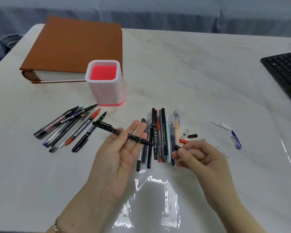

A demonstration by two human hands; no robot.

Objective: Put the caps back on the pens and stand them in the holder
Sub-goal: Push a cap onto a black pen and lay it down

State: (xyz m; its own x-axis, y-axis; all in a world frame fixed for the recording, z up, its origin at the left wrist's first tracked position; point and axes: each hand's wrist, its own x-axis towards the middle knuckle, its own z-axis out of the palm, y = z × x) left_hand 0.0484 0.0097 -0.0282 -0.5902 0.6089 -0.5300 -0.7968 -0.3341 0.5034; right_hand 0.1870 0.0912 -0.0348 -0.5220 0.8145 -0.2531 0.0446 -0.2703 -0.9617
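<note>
My left hand [123,148] pins a black marker [107,127] under the thumb, fingers nearly straight. My right hand [196,153] pinches its small black cap [177,147]. The pen holder [106,93] stands empty, with the pen pile [65,130] and pen row [163,132] lying unsorted.

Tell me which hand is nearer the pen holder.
Left. The left hand, holding a black pen, is in front of the holder; the right hand, pinching a cap, sits farther right and nearer the person.

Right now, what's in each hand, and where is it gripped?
Left hand holds a black pen at mid-barrel, thumb on top. Right hand pinches a small black cap in its fingertips.
</note>
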